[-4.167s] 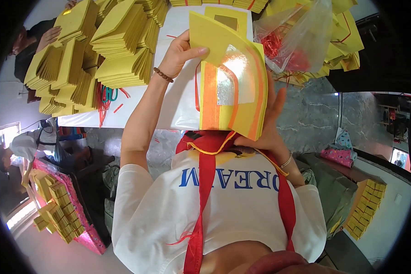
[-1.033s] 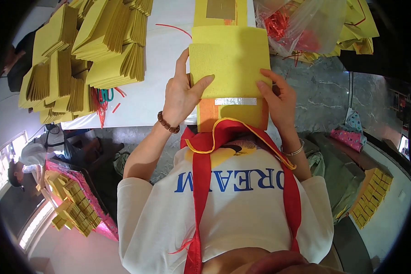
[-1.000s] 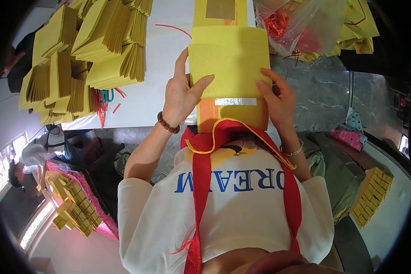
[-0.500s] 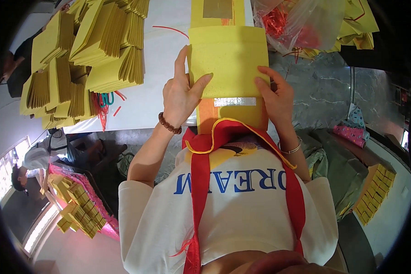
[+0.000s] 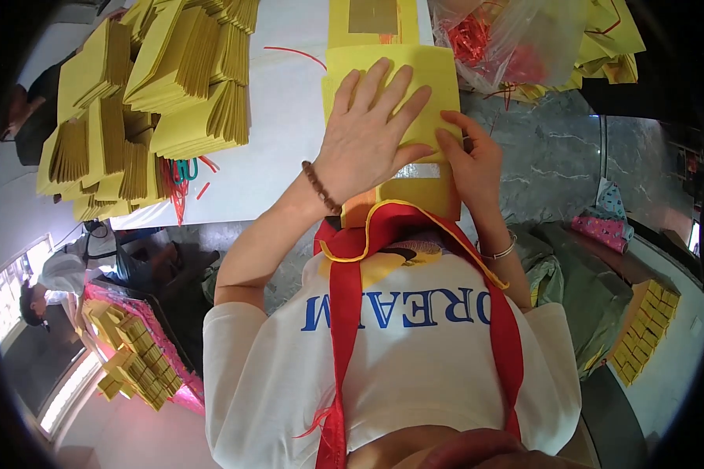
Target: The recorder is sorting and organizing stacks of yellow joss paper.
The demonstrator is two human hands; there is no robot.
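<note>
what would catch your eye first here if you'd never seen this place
Bright yellow stands out first: the left hand lies flat on a folded yellow paper piece at the white table's near edge, and the right hand pinches that piece's lower right side. Tall stacks of folded yellow paper crowd the table's left side, and a clear plastic bag with red strings sits at upper right.

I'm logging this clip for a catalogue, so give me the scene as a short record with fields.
Setting: white table at a grey marbled counter
Left hand: flat, palm down, pressing on the yellow folded paper piece
Right hand: fingertips on the same piece's right lower edge, near a silvery strip
Left of the hands: stacks of yellow folded paper
Top right: clear plastic bag with red strings
Wrists: bead bracelet left, thin bangle right
</note>
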